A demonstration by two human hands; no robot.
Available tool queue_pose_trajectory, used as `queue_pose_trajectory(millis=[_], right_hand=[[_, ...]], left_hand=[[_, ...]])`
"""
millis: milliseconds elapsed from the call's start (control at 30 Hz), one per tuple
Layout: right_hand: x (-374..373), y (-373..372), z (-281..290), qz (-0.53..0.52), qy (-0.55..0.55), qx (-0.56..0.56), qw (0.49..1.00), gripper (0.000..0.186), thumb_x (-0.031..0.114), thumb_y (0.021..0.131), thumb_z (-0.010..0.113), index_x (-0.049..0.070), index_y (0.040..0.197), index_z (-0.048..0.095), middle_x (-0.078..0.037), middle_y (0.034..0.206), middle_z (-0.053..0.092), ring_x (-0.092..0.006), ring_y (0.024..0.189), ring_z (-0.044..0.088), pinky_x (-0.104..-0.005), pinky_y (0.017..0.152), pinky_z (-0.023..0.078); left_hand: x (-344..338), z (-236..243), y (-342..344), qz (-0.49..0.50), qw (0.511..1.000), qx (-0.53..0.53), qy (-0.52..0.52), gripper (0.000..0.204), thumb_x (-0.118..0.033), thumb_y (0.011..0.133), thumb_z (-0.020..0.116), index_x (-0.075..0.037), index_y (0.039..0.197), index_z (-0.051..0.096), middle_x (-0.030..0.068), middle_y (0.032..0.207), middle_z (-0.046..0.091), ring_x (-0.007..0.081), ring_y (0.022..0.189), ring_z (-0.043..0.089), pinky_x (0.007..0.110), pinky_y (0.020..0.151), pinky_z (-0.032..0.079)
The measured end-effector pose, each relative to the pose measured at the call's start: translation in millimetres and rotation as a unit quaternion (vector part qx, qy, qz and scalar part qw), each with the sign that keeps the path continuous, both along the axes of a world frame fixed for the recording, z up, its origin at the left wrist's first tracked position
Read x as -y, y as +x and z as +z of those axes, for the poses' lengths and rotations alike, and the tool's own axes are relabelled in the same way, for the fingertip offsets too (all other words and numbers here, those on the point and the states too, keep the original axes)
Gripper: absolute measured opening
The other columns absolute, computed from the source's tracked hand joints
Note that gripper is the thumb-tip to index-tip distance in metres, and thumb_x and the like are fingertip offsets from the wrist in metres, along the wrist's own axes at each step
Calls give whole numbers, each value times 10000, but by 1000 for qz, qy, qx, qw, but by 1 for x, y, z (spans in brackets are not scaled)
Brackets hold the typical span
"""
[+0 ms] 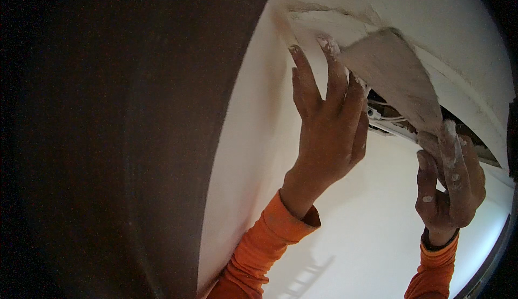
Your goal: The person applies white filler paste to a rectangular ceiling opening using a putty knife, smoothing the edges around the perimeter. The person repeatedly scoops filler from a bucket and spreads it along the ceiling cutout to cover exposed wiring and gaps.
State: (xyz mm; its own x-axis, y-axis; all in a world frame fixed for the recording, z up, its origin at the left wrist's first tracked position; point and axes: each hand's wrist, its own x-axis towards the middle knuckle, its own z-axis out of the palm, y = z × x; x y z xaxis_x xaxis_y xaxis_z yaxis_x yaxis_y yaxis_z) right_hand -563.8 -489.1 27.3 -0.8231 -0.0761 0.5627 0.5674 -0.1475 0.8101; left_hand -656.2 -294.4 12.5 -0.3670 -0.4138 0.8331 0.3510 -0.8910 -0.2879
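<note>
An irregular, flat grey-brown piece of plasterboard (396, 72) lies against the pale ceiling over part of a long opening. My right hand (453, 175) grips its lower right end, fingers bent around it, with white plaster smears on the skin. My left hand (329, 110) reaches up with fingers stretched and spread. Its index and middle fingers are at the piece's left edge, the other fingertips near the wall and ceiling. White plaster coats one fingertip. Where the left thumb touches is hidden. Beneath the piece, white cables (386, 116) show inside the dark opening (469, 137).
A large dark brown panel (124, 137) fills the left side, close by. Beside it runs a white wall (243, 164). Cracked, rough edges (334, 10) border the ceiling patch. A ladder-like shadow (310, 277) falls on the wall below.
</note>
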Motion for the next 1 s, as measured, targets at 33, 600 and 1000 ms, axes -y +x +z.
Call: queue_pose_trajectory(millis=[33,600,1000], right_hand=[[3,1,5,-26,-22,10,999,448,47,829,754,-21,1256,637,-207,994,718,-327,830,726,-352,634,583],[-52,188,30,18,-25,-47,998,382,24,808,757,14,1186,704,-142,849,701,-225,660,678,-317,528,513],[22,632,27,6,-104,-41,994,367,51,884,731,-12,1240,665,-135,802,682,-127,548,570,-282,438,411]], left_hand=[[0,0,10,-7,1000,2,-5,344,-86,946,552,76,1250,539,326,1633,128,588,1487,-41,720,1157,93],[-37,2,244,-51,997,-50,21,615,-109,885,618,97,1431,422,331,1593,212,589,1486,-15,699,1176,47],[26,-20,689,-42,994,-97,-10,499,-107,858,658,64,1311,543,286,1537,339,572,1493,54,671,1189,53]])
